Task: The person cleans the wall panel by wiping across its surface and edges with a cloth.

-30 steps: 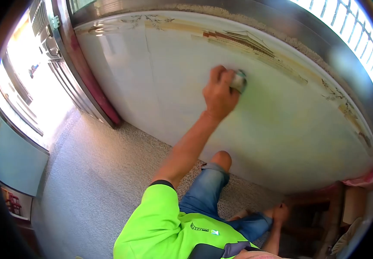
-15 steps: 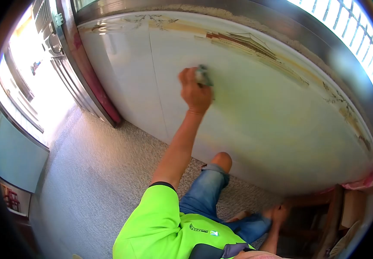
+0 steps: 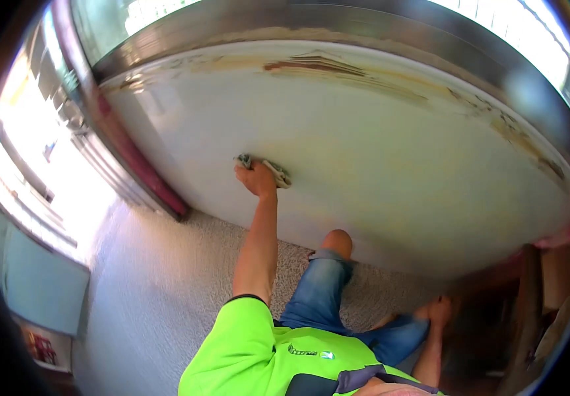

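My left hand [image 3: 256, 178] is closed around a crumpled, pale rag [image 3: 278, 174] with darker greenish patches. It holds the rag against the smooth white wall panel [image 3: 377, 165], left of the panel's middle. My left arm reaches forward, nearly straight. Low on the right, my right hand [image 3: 440, 310] rests at my bent right knee. Its fingers are small and blurred, so I cannot make out how they are held. Above the rag, brown stains and flaking streaks [image 3: 318, 66] run along the panel's upper edge.
A metal ledge [image 3: 232, 33] curves above the panel. At left stand a reddish door post [image 3: 133, 152] and a bright doorway. Speckled grey floor [image 3: 159, 297] lies beneath me. Dark wooden furniture [image 3: 529, 310] is close on my right, and a pale blue cabinet [image 3: 44, 277] stands far left.
My left hand and the rag have moved down and to the left across the panel. The view has shifted slightly. My right hand stays by the knee.
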`<action>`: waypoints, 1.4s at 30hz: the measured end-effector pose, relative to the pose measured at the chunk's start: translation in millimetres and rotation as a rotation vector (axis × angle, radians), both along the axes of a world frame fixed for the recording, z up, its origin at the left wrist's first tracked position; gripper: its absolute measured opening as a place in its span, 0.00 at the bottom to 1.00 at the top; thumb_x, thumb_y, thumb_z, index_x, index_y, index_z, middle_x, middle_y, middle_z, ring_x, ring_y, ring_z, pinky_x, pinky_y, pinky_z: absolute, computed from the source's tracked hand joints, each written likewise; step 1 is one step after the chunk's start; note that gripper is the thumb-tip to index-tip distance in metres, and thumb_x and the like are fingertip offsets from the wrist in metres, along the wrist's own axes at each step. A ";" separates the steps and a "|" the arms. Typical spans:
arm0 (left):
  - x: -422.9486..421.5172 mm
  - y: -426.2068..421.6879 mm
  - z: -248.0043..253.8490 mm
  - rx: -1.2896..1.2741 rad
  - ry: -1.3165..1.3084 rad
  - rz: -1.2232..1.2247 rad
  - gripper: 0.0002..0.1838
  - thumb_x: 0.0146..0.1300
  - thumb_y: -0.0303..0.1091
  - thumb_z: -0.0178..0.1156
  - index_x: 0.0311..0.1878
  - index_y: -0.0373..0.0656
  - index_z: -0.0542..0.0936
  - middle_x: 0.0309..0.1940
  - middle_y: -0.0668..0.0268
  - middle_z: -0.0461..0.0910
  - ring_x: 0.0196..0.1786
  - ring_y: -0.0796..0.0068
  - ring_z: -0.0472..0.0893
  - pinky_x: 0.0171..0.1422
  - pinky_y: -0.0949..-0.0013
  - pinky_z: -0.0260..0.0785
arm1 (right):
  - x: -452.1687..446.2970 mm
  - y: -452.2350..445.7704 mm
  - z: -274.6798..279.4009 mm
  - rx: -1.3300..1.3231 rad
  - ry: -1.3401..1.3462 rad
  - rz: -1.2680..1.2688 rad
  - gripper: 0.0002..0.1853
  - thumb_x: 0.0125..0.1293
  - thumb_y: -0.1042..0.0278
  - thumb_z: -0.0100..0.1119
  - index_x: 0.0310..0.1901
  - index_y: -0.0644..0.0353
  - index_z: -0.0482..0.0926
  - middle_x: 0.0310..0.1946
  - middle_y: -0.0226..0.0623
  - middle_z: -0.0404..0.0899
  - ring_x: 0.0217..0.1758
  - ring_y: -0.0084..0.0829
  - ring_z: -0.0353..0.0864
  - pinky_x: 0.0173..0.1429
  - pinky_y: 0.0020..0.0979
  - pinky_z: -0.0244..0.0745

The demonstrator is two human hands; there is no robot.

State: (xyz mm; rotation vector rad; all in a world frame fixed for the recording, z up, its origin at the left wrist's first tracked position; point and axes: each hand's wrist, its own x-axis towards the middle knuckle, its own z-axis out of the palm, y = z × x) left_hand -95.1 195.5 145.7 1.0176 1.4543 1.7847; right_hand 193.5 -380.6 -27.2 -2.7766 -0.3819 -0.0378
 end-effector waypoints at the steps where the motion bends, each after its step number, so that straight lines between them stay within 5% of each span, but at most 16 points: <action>1: 10.3 -8.0 -2.9 0.004 0.011 -0.045 0.19 0.73 0.32 0.52 0.62 0.33 0.71 0.57 0.45 0.71 0.59 0.43 0.74 0.64 0.47 0.68 | 3.2 -2.7 -7.2 -0.007 -0.033 0.014 0.14 0.65 0.62 0.58 0.42 0.62 0.87 0.42 0.57 0.86 0.47 0.60 0.85 0.51 0.53 0.80; 6: 76.6 -90.4 -20.8 0.264 0.214 -0.144 0.20 0.66 0.25 0.56 0.60 0.32 0.71 0.56 0.44 0.69 0.62 0.46 0.69 0.67 0.51 0.64 | -7.3 6.1 15.9 -0.031 0.037 -0.030 0.16 0.68 0.58 0.56 0.45 0.61 0.87 0.44 0.57 0.86 0.49 0.59 0.85 0.54 0.54 0.80; 10: 109.0 -166.8 -90.5 0.045 0.247 -0.923 0.18 0.62 0.27 0.62 0.56 0.34 0.76 0.47 0.48 0.81 0.51 0.52 0.81 0.57 0.54 0.73 | -3.5 -1.5 8.5 0.003 0.041 -0.036 0.16 0.68 0.58 0.58 0.45 0.60 0.87 0.43 0.55 0.86 0.47 0.58 0.86 0.53 0.51 0.80; 12: 103.1 -228.6 -66.9 -0.103 0.455 -1.029 0.18 0.61 0.29 0.65 0.54 0.36 0.78 0.41 0.52 0.86 0.44 0.56 0.86 0.51 0.58 0.78 | -13.1 4.3 21.3 0.087 0.041 -0.003 0.17 0.67 0.58 0.62 0.49 0.62 0.86 0.44 0.55 0.86 0.49 0.56 0.86 0.54 0.49 0.80; 14: 108.4 -244.0 -118.5 -0.097 0.312 -1.221 0.17 0.62 0.30 0.65 0.54 0.37 0.79 0.41 0.56 0.87 0.44 0.62 0.87 0.51 0.62 0.78 | -45.6 28.9 85.2 0.234 0.076 0.143 0.23 0.66 0.57 0.68 0.57 0.63 0.82 0.50 0.54 0.84 0.56 0.52 0.83 0.59 0.47 0.78; 17: 113.4 -287.8 -88.7 -0.174 0.231 -1.332 0.16 0.66 0.31 0.64 0.55 0.38 0.80 0.42 0.59 0.87 0.46 0.66 0.86 0.51 0.65 0.77 | -88.9 76.4 102.0 0.976 0.505 0.378 0.30 0.69 0.56 0.67 0.68 0.62 0.74 0.66 0.53 0.75 0.70 0.46 0.75 0.71 0.45 0.71; 20: 116.3 -309.3 -62.5 -0.231 0.190 -1.533 0.16 0.69 0.32 0.63 0.57 0.38 0.79 0.39 0.63 0.86 0.44 0.70 0.85 0.52 0.68 0.76 | -105.6 113.8 113.1 0.894 0.294 0.544 0.32 0.72 0.58 0.66 0.73 0.62 0.69 0.68 0.47 0.73 0.69 0.37 0.75 0.68 0.41 0.73; 21: 112.8 -313.0 -44.5 -0.239 0.250 -1.602 0.20 0.72 0.35 0.63 0.63 0.36 0.77 0.47 0.61 0.83 0.46 0.71 0.82 0.53 0.68 0.75 | -106.2 123.1 116.4 0.945 0.323 0.540 0.30 0.72 0.60 0.65 0.72 0.63 0.70 0.66 0.48 0.75 0.68 0.39 0.76 0.69 0.40 0.72; 24: 92.4 -306.4 -41.4 0.075 0.067 -1.370 0.27 0.72 0.37 0.63 0.69 0.34 0.72 0.58 0.56 0.78 0.55 0.67 0.79 0.57 0.65 0.75 | -42.8 125.6 129.3 1.115 0.327 0.365 0.24 0.71 0.62 0.61 0.66 0.61 0.77 0.62 0.49 0.79 0.65 0.42 0.79 0.69 0.40 0.71; 26: 62.1 -270.6 -45.3 0.265 0.568 -1.306 0.35 0.69 0.39 0.65 0.74 0.34 0.67 0.68 0.49 0.70 0.66 0.54 0.75 0.65 0.57 0.72 | 10.6 111.9 204.1 1.130 -0.128 0.206 0.24 0.71 0.60 0.62 0.65 0.62 0.77 0.57 0.46 0.82 0.60 0.38 0.82 0.63 0.34 0.74; 27: 48.7 -258.1 -52.7 0.270 0.570 -1.313 0.35 0.69 0.39 0.65 0.74 0.34 0.67 0.68 0.49 0.70 0.66 0.54 0.75 0.65 0.57 0.72 | 41.7 103.7 227.9 1.396 -0.055 0.187 0.26 0.72 0.59 0.63 0.67 0.62 0.75 0.61 0.45 0.79 0.62 0.38 0.80 0.63 0.34 0.75; 29: 22.6 -239.7 -74.1 0.413 1.035 -1.112 0.41 0.65 0.42 0.67 0.76 0.34 0.64 0.70 0.41 0.68 0.73 0.41 0.69 0.73 0.50 0.67 | 93.6 98.7 266.8 1.172 -0.651 0.151 0.29 0.74 0.60 0.63 0.71 0.66 0.71 0.67 0.48 0.74 0.70 0.39 0.74 0.72 0.37 0.68; 33: 7.1 -243.8 -114.9 0.410 1.212 -1.154 0.46 0.62 0.47 0.68 0.79 0.40 0.61 0.77 0.38 0.59 0.77 0.34 0.61 0.78 0.44 0.59 | 93.9 209.9 247.5 1.000 -0.992 0.169 0.32 0.75 0.61 0.57 0.76 0.64 0.63 0.78 0.57 0.56 0.82 0.55 0.54 0.83 0.51 0.49; 34: 11.5 -255.3 -111.3 0.391 1.372 -1.084 0.47 0.61 0.49 0.68 0.80 0.42 0.61 0.79 0.38 0.55 0.79 0.33 0.57 0.79 0.43 0.56 | 54.2 229.2 252.2 0.982 -0.952 0.289 0.35 0.68 0.71 0.58 0.76 0.66 0.62 0.73 0.63 0.61 0.77 0.66 0.56 0.80 0.60 0.50; 37: 17.7 -258.2 -116.2 0.352 1.527 -1.011 0.48 0.60 0.52 0.67 0.81 0.47 0.60 0.82 0.40 0.48 0.81 0.33 0.51 0.80 0.39 0.51 | -9.7 255.9 229.1 0.818 -0.886 0.565 0.29 0.61 0.77 0.57 0.67 0.56 0.73 0.64 0.49 0.69 0.72 0.62 0.64 0.73 0.60 0.60; 42: 10.3 -256.6 -118.8 0.323 1.475 -1.024 0.47 0.60 0.51 0.67 0.81 0.49 0.61 0.82 0.40 0.48 0.81 0.33 0.51 0.81 0.38 0.50 | 61.5 208.0 188.4 0.649 -0.984 0.472 0.23 0.65 0.80 0.56 0.62 0.57 0.73 0.65 0.50 0.70 0.70 0.58 0.68 0.68 0.60 0.67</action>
